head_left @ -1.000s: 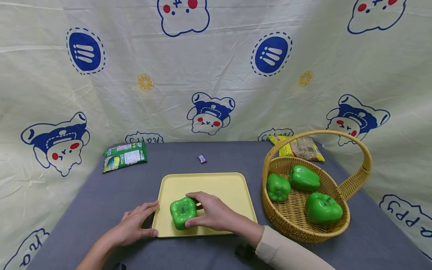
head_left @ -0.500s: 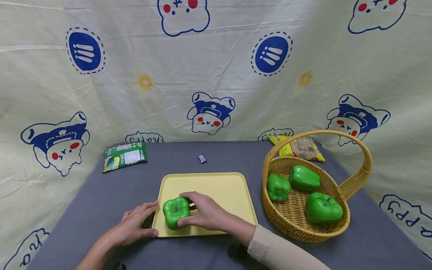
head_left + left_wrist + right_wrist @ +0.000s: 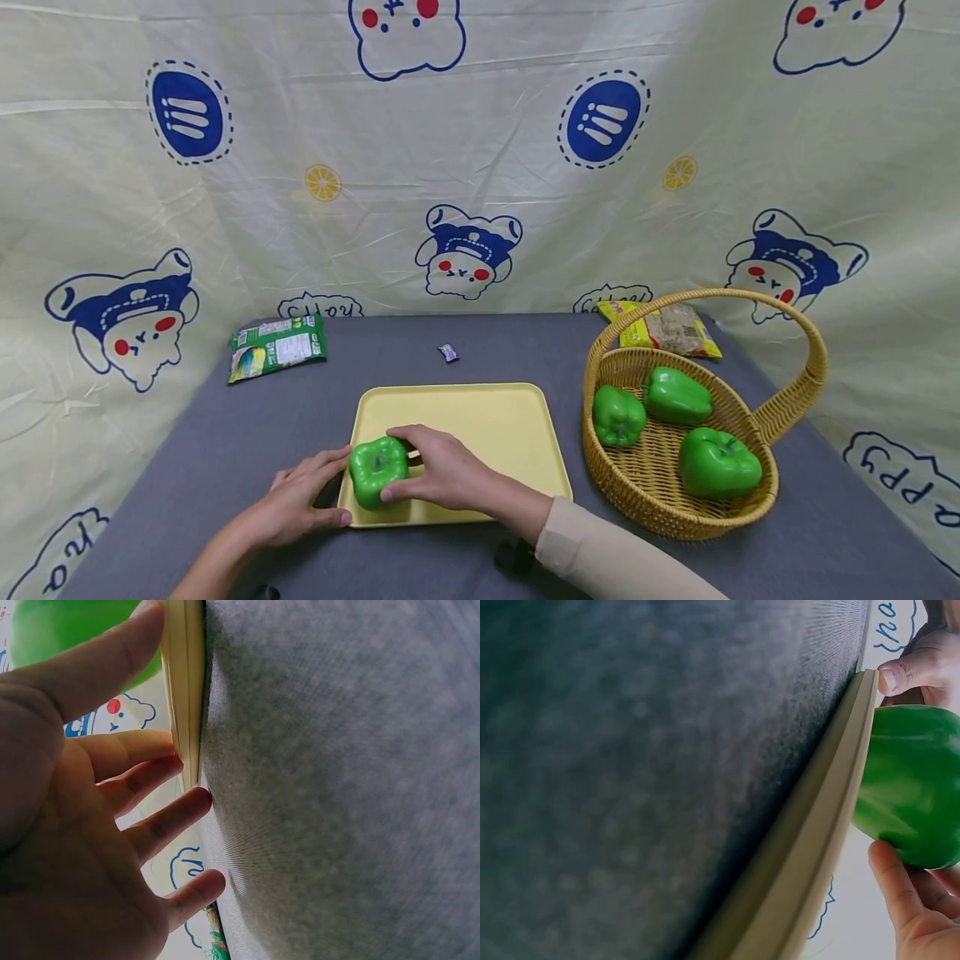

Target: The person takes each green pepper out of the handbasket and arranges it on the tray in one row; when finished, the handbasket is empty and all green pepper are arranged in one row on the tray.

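Clock face: centred on the pale yellow tray (image 3: 487, 417), which lies flat on the tabletop; twelve points away from me.
Dark object (image 3: 513, 558): at five o'clock, below my right cuff, too hidden to name.
Beige sleeve (image 3: 615, 546): on my right arm, which reaches in from four o'clock.
My left hand (image 3: 303, 500): at eight to nine o'clock, fingers loosely straight and spread, gripping nothing; the left wrist view shows my thumb and nearest fingertips against the tray's edge, the last two fingers clear of it.
My right hand (image 3: 453, 475): reaching across the tray, partly closed, thumb on the near side and fingers on the far side of a green bell pepper.
Green bell pepper (image 3: 377, 472): stem end up, at eight to nine o'clock over the tray, just beside my left fingertips; I cannot tell whether its base touches the tray.
Wicker basket (image 3: 600, 492): at three o'clock, handle arching over it, with three more green peppers (image 3: 718, 463) inside, at ten, twelve and four of its own dial.
Purple sachet (image 3: 448, 353): at twelve.
Green packet (image 3: 277, 348): at ten.
Yellow packet (image 3: 637, 333): at two, behind the basket.
Printed cloth (image 3: 480, 117): hanging behind everything, bears and orange slices on it.
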The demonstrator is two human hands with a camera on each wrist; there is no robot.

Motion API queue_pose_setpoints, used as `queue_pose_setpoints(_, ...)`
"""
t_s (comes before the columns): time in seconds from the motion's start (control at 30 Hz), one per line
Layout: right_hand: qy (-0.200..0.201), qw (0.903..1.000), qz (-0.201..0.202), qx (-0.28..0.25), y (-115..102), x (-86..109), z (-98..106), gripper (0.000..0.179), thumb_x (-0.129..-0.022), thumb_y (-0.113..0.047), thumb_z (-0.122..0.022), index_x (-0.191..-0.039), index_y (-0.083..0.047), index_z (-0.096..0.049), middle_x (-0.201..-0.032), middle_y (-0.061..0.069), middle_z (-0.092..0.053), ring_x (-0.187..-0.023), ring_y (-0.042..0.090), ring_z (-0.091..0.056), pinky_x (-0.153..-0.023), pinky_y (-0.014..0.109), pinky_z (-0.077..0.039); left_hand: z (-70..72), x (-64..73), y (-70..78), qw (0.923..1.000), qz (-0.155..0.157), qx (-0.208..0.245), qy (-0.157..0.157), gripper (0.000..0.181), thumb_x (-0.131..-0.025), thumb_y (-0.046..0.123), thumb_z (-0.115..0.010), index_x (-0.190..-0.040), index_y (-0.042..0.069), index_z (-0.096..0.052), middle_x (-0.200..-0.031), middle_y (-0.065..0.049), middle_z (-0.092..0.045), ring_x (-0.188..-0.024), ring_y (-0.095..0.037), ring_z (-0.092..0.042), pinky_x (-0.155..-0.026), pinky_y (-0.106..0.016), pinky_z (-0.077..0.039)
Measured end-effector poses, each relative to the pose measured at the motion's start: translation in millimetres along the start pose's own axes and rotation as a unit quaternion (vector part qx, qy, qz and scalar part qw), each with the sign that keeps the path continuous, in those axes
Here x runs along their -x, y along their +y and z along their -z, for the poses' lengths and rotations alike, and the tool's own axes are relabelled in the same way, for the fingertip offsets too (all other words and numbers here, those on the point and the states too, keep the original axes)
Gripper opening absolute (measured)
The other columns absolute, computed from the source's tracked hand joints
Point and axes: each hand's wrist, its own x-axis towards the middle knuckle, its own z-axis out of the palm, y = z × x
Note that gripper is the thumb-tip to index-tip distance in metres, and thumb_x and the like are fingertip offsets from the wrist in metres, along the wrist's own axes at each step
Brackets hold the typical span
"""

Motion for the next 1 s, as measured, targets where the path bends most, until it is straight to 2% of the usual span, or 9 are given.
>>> queue_pose_setpoints(0.37,0.012,0.9998,-0.002,-0.014,-2.7,-7.0,-4.5,0.073,-0.077,-0.042,-0.075,-0.135,-0.008,-0.047,-0.125,0.001,-0.059,-0.107,0.008,-0.061,-0.087,0.017,-0.048,-1.5,-1.2,-0.8,0.9999,-0.002,-0.011,0.007,0.074,-0.073,0.045,-0.075,-0.133,0.008,-0.052,-0.137,-0.008,-0.049,-0.127,-0.035,-0.044,-0.086,-0.052,-0.029)
queue_pose_setpoints(0.67,0.007,0.9998,-0.012,-0.012,-2.5,-9.9,-6.0,0.073,-0.077,-0.044,-0.074,-0.136,-0.009,-0.047,-0.125,0.002,-0.059,-0.106,0.009,-0.061,-0.085,0.017,-0.049,-2.0,-1.1,-0.7,0.9999,0.002,-0.013,0.007,0.072,-0.074,0.044,-0.076,-0.132,0.007,-0.053,-0.134,-0.007,-0.050,-0.127,-0.034,-0.045,-0.088,-0.053,-0.030)
queue_pose_setpoints(1.0,0.001,1.0000,-0.008,0.002,-2.7,-8.1,-3.6,0.078,-0.078,-0.046,-0.073,-0.140,-0.009,-0.042,-0.129,0.004,-0.055,-0.110,0.012,-0.061,-0.089,0.022,-0.049,-2.3,-1.2,-1.2,0.9998,-0.002,-0.013,0.012,0.072,-0.074,0.044,-0.075,-0.132,0.007,-0.053,-0.134,-0.007,-0.051,-0.126,-0.034,-0.045,-0.088,-0.052,-0.030)
